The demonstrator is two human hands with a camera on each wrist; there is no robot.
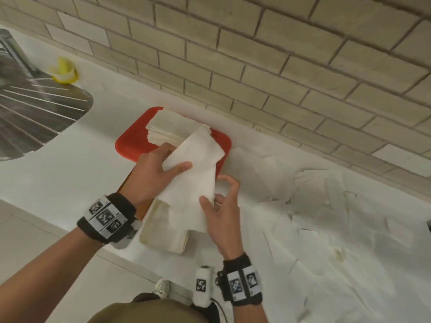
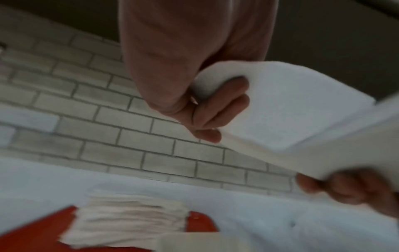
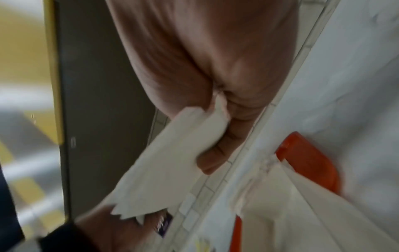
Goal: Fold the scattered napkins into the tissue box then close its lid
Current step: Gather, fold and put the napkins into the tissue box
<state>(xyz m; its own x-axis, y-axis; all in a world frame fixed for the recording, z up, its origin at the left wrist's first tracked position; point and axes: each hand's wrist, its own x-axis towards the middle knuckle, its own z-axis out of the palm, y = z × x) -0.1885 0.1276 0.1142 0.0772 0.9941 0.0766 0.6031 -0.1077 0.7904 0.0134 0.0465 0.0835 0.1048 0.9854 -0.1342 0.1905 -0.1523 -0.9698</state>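
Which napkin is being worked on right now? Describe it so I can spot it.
Start at the red tray by the brick wall, which bears a neat stack of folded napkins. Just in front, both hands lift one long white napkin; unlike the loose napkins scattered rightward, it is off the counter.

Napkin stack (image 1: 171, 128) on tray (image 1: 127, 145) by wall; loose napkins (image 1: 338, 206) scattered right on counter (image 1: 58, 173).

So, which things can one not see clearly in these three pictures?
- Tissue box, head view: the held napkin and left hand cover most of it; lid not identifiable.
- Napkin stack, left wrist view: blurred, count unreadable.
- Right hand, right wrist view: motion blur, fingertips behind the napkin.
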